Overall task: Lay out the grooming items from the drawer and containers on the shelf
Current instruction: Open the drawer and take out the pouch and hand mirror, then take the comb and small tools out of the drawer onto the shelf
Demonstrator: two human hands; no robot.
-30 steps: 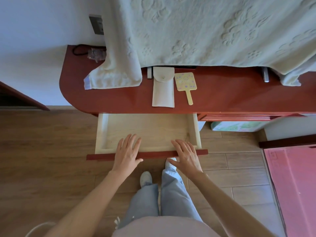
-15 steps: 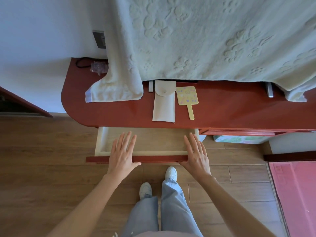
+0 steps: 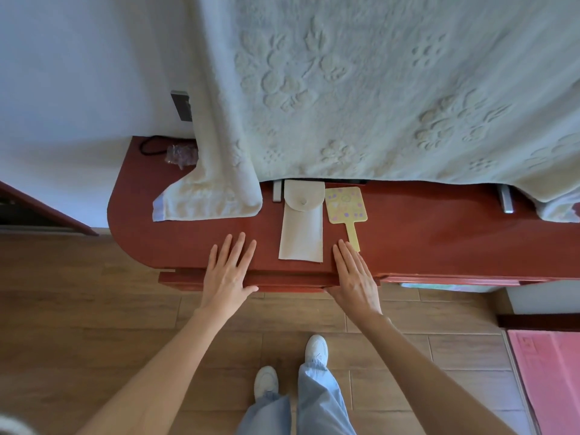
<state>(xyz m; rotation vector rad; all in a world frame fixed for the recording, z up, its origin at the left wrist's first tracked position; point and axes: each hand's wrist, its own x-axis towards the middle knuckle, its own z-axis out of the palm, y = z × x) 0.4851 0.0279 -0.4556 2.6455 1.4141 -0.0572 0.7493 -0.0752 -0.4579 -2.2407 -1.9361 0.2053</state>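
A pale embossed towel (image 3: 361, 89) hangs over a wall socket (image 3: 181, 105); wooden floor (image 3: 62, 309) below.

The shelf (image 3: 188, 243) is red-brown wood with a smooth, faintly satin finish, as is the drawer front (image 3: 282, 279). Over it hangs a thick, pale terry towel (image 3: 345, 89), matt, with raised flower patterns. The cream pouch (image 3: 302, 227) looks like matt cloth or felt. The yellow hand mirror (image 3: 345, 205) looks like smooth printed plastic. Two small brackets (image 3: 506, 200) look like brushed metal. The floor (image 3: 78, 309) is wood-look planks, matt.
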